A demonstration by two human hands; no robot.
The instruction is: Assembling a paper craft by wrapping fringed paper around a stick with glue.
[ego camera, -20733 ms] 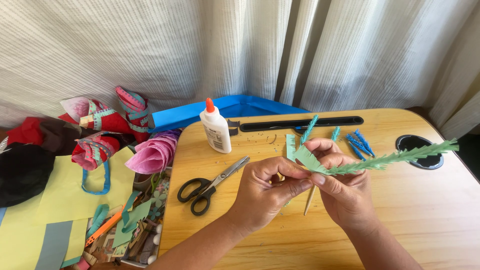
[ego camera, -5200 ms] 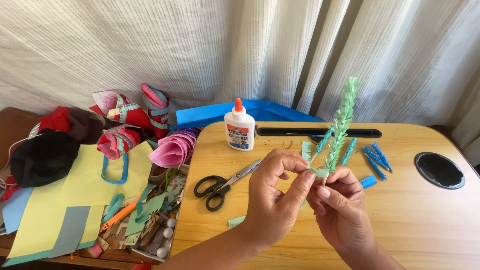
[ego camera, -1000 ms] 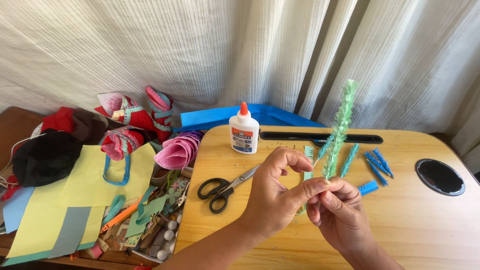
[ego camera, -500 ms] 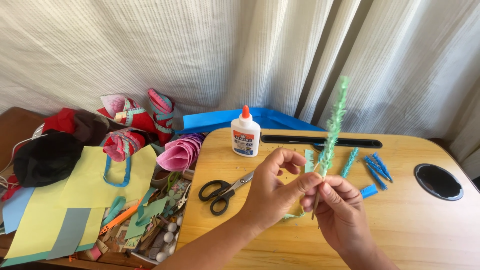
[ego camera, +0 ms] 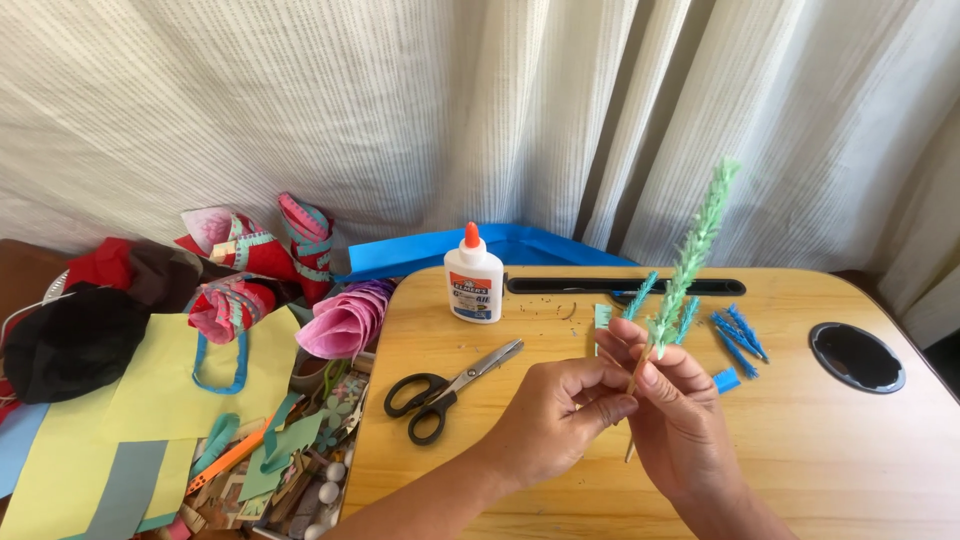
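Observation:
My right hand holds a thin wooden stick wrapped with fringed green paper, which stands nearly upright above the wooden table. My left hand pinches the stick's lower part, fingertips against the right hand's fingers. The bare stick end pokes out below my hands. Black-handled scissors lie just left of my left hand. A white glue bottle with an orange cap stands behind them.
Several blue fringed paper pieces lie to the right of my hands. A black round recess sits at the table's right. Left of the table are a pink paper cone, yellow paper, paper scraps and red fabric items.
The green wrapped stick has stayed upright while my fingers shifted on its base. My left hand now pinches closer to the right hand's fingers.

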